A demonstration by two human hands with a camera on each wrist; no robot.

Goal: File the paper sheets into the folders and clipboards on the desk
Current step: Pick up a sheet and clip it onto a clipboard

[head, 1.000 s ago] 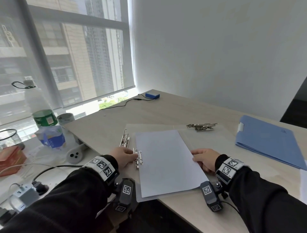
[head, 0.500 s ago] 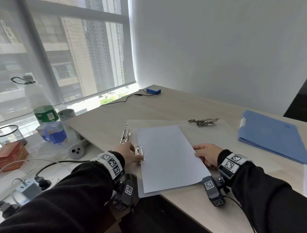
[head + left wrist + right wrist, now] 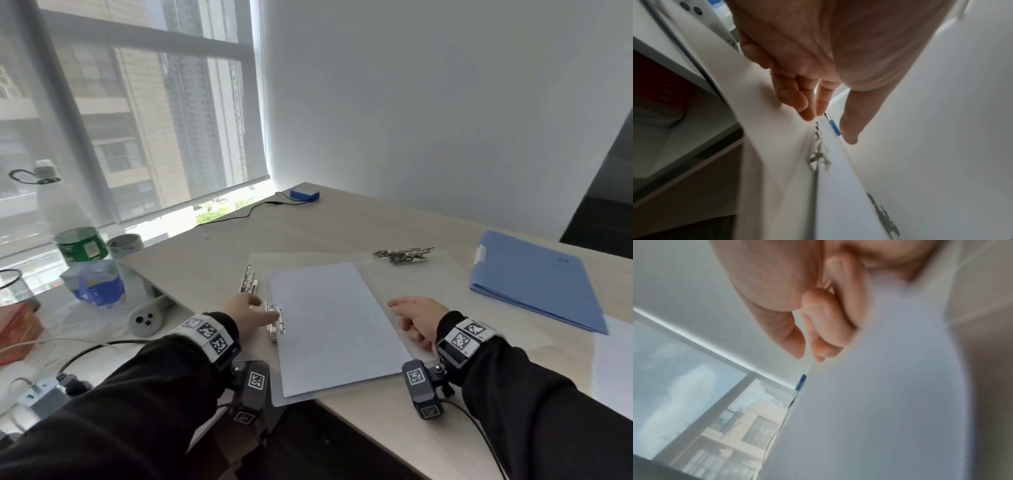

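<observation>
A white paper sheet (image 3: 335, 325) lies on a translucent clipboard (image 3: 291, 399) at the desk's near edge, its left end under the metal clip (image 3: 275, 318). My left hand (image 3: 262, 311) lies beside that clip, fingers relaxed, their tips at the clip and holding nothing; the left wrist view shows the fingers (image 3: 805, 104) loosely extended. My right hand (image 3: 400, 315) rests at the sheet's right edge with loosely curled fingers (image 3: 828, 331) on the paper (image 3: 890, 394). A second clipboard clip (image 3: 249, 279) and a third clip (image 3: 404, 255) lie further back. A blue folder (image 3: 534, 277) lies shut at the right.
A blue device (image 3: 304, 194) with a black cable sits at the desk's far corner. Left of the desk (image 3: 342, 222) stand a green can (image 3: 80, 245), a bottle (image 3: 58, 205), a mesh cup (image 3: 15, 287) and a power strip. Another white sheet (image 3: 613, 363) lies far right.
My left hand has eased back from the clip, its fingers now loose at the clip's edge. The right hand has stayed at the sheet's right edge. The head view has tilted.
</observation>
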